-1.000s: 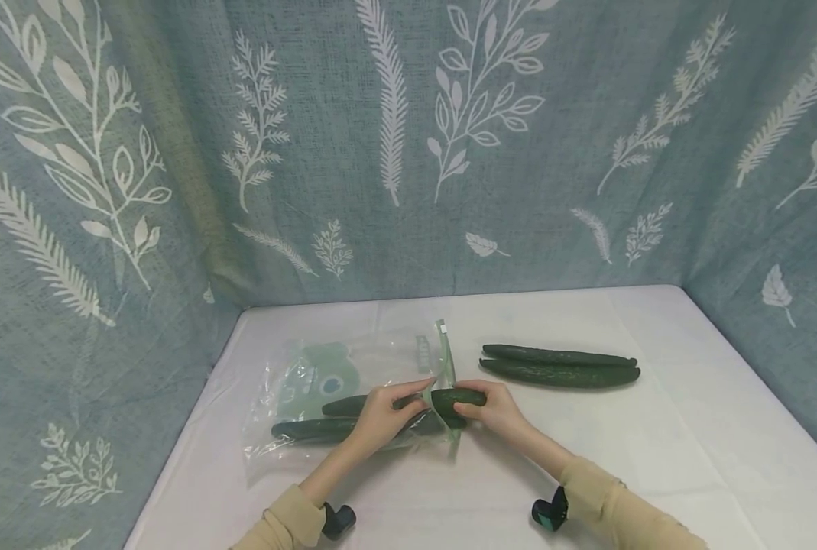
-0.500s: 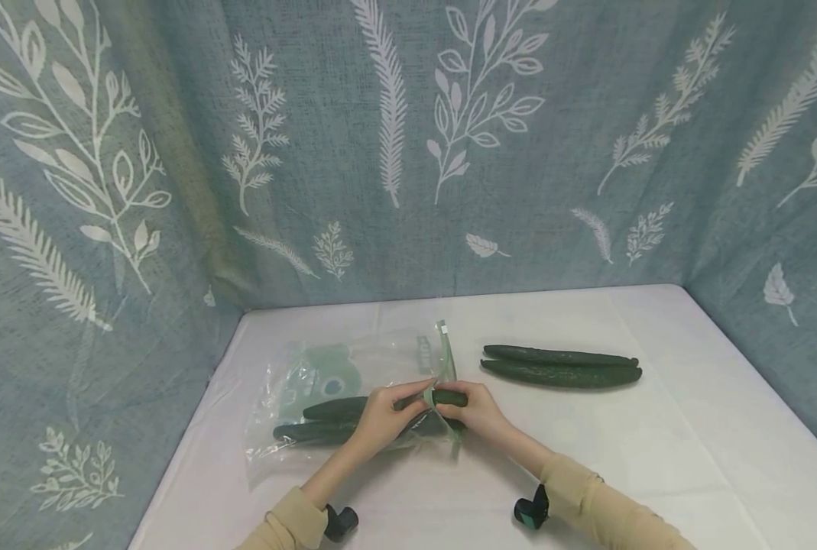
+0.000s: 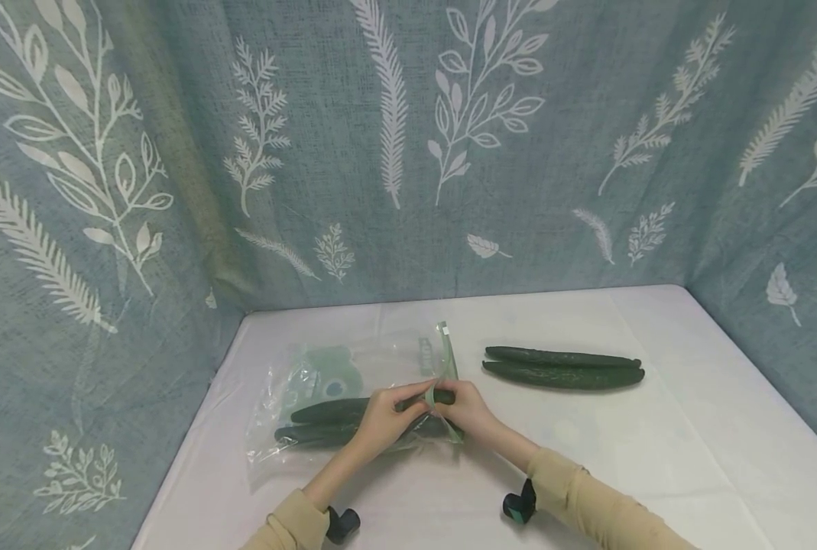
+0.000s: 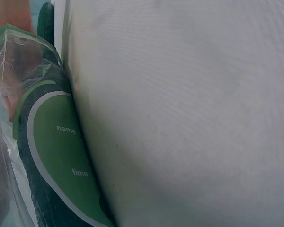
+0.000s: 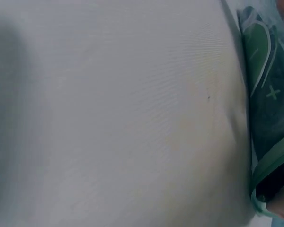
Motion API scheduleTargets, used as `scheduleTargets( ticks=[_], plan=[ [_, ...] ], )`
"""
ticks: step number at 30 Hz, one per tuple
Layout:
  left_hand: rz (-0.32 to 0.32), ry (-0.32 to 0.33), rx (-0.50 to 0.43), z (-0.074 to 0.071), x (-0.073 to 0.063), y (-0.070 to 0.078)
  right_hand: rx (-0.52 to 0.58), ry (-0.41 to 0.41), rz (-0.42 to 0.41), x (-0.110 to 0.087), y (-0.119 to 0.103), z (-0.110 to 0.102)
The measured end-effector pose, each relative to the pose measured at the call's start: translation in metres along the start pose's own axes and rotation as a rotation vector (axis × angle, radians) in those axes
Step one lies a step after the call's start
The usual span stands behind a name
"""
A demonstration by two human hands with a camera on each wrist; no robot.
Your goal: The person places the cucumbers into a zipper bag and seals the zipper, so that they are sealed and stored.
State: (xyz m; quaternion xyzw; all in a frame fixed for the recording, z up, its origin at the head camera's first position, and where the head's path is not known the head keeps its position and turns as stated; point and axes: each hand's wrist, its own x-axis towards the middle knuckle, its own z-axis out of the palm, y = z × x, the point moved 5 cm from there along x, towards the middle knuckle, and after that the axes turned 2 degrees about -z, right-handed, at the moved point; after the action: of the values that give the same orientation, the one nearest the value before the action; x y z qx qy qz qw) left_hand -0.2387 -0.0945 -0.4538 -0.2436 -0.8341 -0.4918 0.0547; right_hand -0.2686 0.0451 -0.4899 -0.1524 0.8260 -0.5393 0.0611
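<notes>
A clear zip bag point(image 3: 387, 355) with green print lies flat on the left half of the table, its mouth facing right. Two cucumbers are in it: the farther cucumber point(image 3: 325, 412) and the nearer cucumber point(image 3: 305, 435). My left hand point(image 3: 380, 418) pinches the bag's green-edged mouth. At that mouth my right hand point(image 3: 473, 412) grips the right end of the farther cucumber, which still shows a little outside. In the left wrist view, a green label point(image 4: 61, 146) reads "name" and "time" over a dark cucumber. The right wrist view shows the bag's green rim point(image 5: 272, 163) standing apart around a dark gap.
Right of the bag, two more cucumbers lie side by side, a thinner back cucumber point(image 3: 562, 357) and a thicker front cucumber point(image 3: 566, 376). White cloth covers the table point(image 3: 628, 443). A blue-green leaf-patterned curtain point(image 3: 408, 229) hangs behind and at both sides.
My right hand has moved left, sliding the farther cucumber deeper into the bag. My left hand has stayed at the bag's mouth.
</notes>
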Motion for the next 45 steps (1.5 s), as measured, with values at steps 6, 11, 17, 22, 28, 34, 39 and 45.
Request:
scheduleTargets(
  ticks=[6,11,17,22,28,34,39,45],
  plan=[
    [0.019,0.006,-0.002,-0.001,0.000,0.002,-0.014,0.011,-0.022,0.006,-0.004,0.005],
    [0.019,0.009,0.001,-0.001,0.001,0.002,0.034,0.013,0.008,0.010,-0.003,0.010],
    [-0.006,0.006,0.011,0.000,0.001,0.003,0.094,0.002,0.035,0.011,-0.002,0.013],
    [-0.014,-0.002,0.009,-0.001,0.002,0.004,0.091,-0.039,0.000,0.011,-0.002,0.014],
    [-0.026,-0.005,0.005,0.000,0.001,0.001,0.031,-0.116,-0.007,0.010,-0.002,0.015],
    [-0.035,-0.007,0.003,0.000,0.001,0.001,-0.027,-0.160,-0.016,0.010,-0.002,0.014],
    [-0.042,-0.007,0.000,0.001,0.002,0.001,-0.037,-0.169,-0.001,0.009,-0.001,0.013],
    [-0.051,-0.011,0.019,0.002,0.001,0.000,-0.039,-0.173,0.002,0.008,0.000,0.014]
  ],
)
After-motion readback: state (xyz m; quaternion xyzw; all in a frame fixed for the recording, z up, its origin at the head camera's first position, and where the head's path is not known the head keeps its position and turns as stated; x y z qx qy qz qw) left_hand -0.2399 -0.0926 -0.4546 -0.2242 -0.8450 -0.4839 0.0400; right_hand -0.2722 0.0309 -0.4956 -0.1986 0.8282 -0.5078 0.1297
